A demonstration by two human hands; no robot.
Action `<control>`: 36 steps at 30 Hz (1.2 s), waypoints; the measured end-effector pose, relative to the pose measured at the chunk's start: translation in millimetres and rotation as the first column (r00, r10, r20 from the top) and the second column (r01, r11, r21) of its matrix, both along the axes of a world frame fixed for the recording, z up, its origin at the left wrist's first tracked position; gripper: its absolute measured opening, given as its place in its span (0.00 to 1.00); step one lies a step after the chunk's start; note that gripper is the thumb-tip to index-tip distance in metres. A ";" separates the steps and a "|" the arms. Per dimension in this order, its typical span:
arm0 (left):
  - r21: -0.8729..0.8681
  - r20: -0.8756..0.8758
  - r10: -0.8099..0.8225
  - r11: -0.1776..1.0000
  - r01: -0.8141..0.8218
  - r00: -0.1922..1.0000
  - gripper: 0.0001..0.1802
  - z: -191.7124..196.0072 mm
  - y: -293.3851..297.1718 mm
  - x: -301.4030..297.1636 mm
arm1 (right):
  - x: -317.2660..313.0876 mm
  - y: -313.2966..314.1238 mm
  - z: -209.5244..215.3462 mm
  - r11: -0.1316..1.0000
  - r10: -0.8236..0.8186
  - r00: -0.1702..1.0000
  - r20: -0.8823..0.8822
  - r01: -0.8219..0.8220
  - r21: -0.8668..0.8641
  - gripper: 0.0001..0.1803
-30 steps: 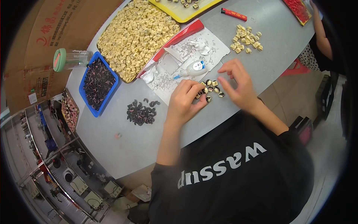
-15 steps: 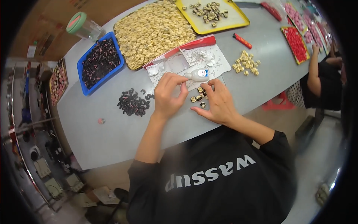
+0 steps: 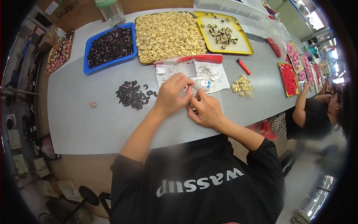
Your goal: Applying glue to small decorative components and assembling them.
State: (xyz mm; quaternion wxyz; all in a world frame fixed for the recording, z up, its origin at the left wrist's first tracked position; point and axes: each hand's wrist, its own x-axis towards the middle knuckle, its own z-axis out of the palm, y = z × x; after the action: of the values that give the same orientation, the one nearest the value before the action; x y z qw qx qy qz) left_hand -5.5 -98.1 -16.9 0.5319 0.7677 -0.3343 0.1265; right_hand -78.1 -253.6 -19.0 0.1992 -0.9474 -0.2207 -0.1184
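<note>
Close together in the middle of the table, my left hand [image 3: 173,95] and my right hand [image 3: 207,111] meet at the fingertips. Each has thumb and forefinger pressed in a pinch; whatever sits between them is too small and hidden to make out. Beneath the right fingers, a few black-and-cream cubes [image 3: 195,111] show only in part. Just beyond lies a small white bottle [image 3: 202,85] with a blue label, on an opened white carton [image 3: 223,80] with a red edge. Left of my hands is a heap of black curved pieces [image 3: 133,95]; to the right, a small pile of cream cubes [image 3: 242,86].
Along the back stand a blue tray [image 3: 97,70] of black curved pieces, a large tray heaped with cream cubes [image 3: 169,35], and a yellow tray [image 3: 238,45] holding black-and-cream cubes. A red stick [image 3: 244,67] lies right. Another person [image 3: 311,114] sits at far right.
My right hand has come in to the left hand, and their fingertips now meet, covering most of the black-and-cream cubes. My right fingers have closed from spread. The whole view has tilted.
</note>
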 end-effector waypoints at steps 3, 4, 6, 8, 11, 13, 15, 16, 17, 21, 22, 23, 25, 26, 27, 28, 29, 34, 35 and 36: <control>-0.027 0.082 -0.030 0.999 0.032 0.996 0.08 11.4 -10.2 -1.0 | -6.8 -11.2 10.9 0.998 0.026 0.998 0.059 -0.023 -0.057 0.11; -0.025 0.113 -0.027 0.999 0.030 0.993 0.09 13.1 -10.4 3.6 | -2.6 -12.7 10.1 0.996 0.047 0.998 0.050 -0.043 -0.076 0.11; 0.030 0.083 -0.021 0.999 0.018 0.996 0.09 8.9 -7.9 5.3 | 3.8 -12.3 -3.9 0.997 0.072 0.993 0.097 -0.069 -0.029 0.11; 0.062 0.084 -0.005 0.998 0.000 0.996 0.09 7.9 -2.3 3.8 | 4.5 -7.7 -9.5 0.997 0.073 0.996 0.050 -0.072 -0.031 0.12; 0.023 0.111 -0.027 0.999 0.025 0.993 0.09 6.9 -6.2 0.0 | 0.3 -4.8 -5.5 0.991 0.082 0.997 -0.001 -0.082 -0.105 0.14; 0.024 0.099 -0.032 0.999 0.030 0.995 0.08 8.6 -6.3 -3.8 | -2.1 -5.7 -3.6 0.990 0.077 0.997 -0.021 -0.078 -0.116 0.14; 0.042 0.074 -0.030 0.999 0.027 0.997 0.08 8.0 -7.2 -4.1 | -2.0 -7.1 -1.7 0.983 0.172 0.985 -0.006 -0.172 -0.065 0.13; 0.048 0.092 -0.034 0.998 0.029 0.995 0.08 8.2 -6.8 -4.8 | -2.3 -6.7 -3.4 0.984 0.169 0.985 0.013 -0.168 -0.062 0.13; 0.049 0.081 -0.034 0.998 0.030 0.996 0.07 8.7 -7.7 -5.2 | -2.8 -7.6 -5.7 0.982 0.180 0.984 0.011 -0.179 -0.056 0.13; 0.084 0.084 -0.017 0.996 0.010 0.996 0.07 4.3 -8.4 -5.0 | -5.4 -11.6 9.7 0.976 0.213 0.976 0.034 -0.212 -0.041 0.12; 0.093 0.087 -0.016 0.996 0.008 0.996 0.07 2.3 -7.6 -4.6 | -5.7 -14.2 13.1 0.973 0.230 0.972 0.041 -0.229 -0.037 0.12; 0.125 0.101 -0.017 0.992 0.004 0.995 0.08 -0.9 -5.4 -3.1 | -4.2 -17.4 15.0 0.972 0.236 0.970 0.060 -0.235 -0.028 0.12; 0.125 0.120 -0.024 0.992 0.009 0.992 0.08 -3.7 -6.0 -3.3 | -1.9 -26.9 18.1 0.970 0.231 0.966 -0.115 -0.237 -0.045 0.14; 0.113 0.123 -0.037 0.993 0.023 0.992 0.08 -4.2 -8.5 -3.8 | -2.1 -31.7 14.1 0.970 0.232 0.967 -0.106 -0.238 -0.044 0.14; 0.107 0.120 -0.040 0.994 0.027 0.992 0.08 -4.0 -10.1 -3.6 | -2.1 -35.8 6.4 0.969 0.242 0.967 -0.075 -0.245 -0.036 0.13; 0.110 0.125 -0.036 0.994 0.022 0.992 0.08 -2.1 -10.9 -4.3 | -1.7 -37.4 4.9 0.966 0.255 0.966 -0.046 -0.256 -0.028 0.13; 0.114 0.121 -0.046 0.993 0.032 0.992 0.08 0.3 -11.4 -5.6 | -1.7 -38.8 3.9 0.965 0.259 0.965 -0.042 -0.261 -0.027 0.13; 0.132 0.108 -0.055 0.990 0.041 0.993 0.07 -1.2 -8.4 -6.1 | -3.1 -40.4 11.5 0.965 0.258 0.966 -0.004 -0.258 -0.045 0.12; 0.138 0.112 -0.058 0.990 0.042 0.992 0.07 0.8 -8.6 -6.8 | -3.0 -40.7 12.3 0.964 0.263 0.965 -0.004 -0.263 -0.045 0.12; 0.143 0.115 -0.060 0.989 0.043 0.992 0.07 1.6 -9.1 -7.1 | -2.8 -41.0 12.7 0.964 0.264 0.964 -0.027 -0.264 -0.028 0.12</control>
State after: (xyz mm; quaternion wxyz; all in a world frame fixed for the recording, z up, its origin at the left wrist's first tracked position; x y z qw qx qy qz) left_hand -12.6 -107.1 -15.3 0.4588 0.7854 -0.3931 0.1344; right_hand -81.0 -294.5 -6.3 0.2007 -0.9139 -0.3445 -0.0765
